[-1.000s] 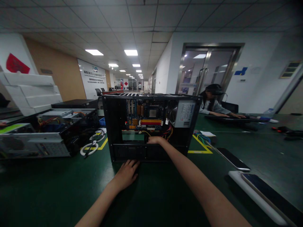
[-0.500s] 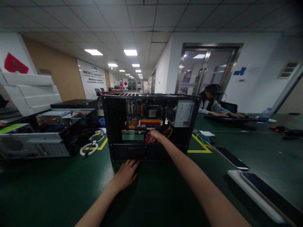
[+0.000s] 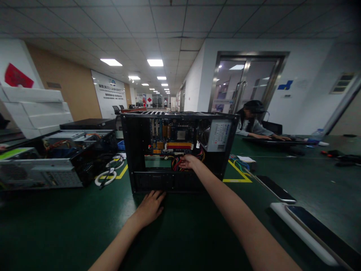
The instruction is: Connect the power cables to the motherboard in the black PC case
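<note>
Computer case (image 3: 153, 181) between second opened case (image 3: 53, 172) and dark-screened phone (image 3: 275, 188)

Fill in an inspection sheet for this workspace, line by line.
Surface: green table with yellow lines.
Job's things: computer case, standing, side open; motherboard and power supply inside.
Clutter: second open case at left; two dark-screened devices at right.
Grips: left hand palm down on the table, fingertips at the computer case's lower edge; right hand inside that case among wires, pinch unclear.
Cables: those wires include red and yellow; white looped cable lies left of the computer case.
Surroundings: seated co-worker at right, glass doors beyond.
</note>
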`<state>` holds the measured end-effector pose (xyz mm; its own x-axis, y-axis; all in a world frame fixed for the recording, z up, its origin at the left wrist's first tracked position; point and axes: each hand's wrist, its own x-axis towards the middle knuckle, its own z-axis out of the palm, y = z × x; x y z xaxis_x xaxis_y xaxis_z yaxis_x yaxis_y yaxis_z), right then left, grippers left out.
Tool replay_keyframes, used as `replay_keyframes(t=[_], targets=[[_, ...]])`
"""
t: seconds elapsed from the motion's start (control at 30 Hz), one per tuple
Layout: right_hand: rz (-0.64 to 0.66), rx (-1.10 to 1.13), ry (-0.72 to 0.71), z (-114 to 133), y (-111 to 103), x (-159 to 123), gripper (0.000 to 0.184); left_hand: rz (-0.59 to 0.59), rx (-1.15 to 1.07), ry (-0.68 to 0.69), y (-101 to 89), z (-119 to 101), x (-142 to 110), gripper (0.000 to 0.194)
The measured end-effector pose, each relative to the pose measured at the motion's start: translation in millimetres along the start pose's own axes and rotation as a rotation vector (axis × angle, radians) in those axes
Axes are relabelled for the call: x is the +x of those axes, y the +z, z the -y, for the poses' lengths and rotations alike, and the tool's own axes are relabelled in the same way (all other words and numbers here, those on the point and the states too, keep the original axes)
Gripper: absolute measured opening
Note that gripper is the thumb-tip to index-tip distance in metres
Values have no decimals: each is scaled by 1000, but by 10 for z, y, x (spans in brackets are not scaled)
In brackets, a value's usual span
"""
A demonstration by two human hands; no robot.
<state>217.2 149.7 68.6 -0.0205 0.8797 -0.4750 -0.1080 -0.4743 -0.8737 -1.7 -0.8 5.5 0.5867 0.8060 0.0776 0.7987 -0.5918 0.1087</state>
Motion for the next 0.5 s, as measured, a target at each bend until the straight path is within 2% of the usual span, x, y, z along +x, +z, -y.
replay_keyframes(t=[0.2, 0.5], targets=[[21, 58, 74, 29, -28, 14, 12, 7, -7, -1, -11, -3, 4, 52], [17, 136, 67, 27, -37, 48, 13, 5, -15, 1, 12, 10, -2, 52]])
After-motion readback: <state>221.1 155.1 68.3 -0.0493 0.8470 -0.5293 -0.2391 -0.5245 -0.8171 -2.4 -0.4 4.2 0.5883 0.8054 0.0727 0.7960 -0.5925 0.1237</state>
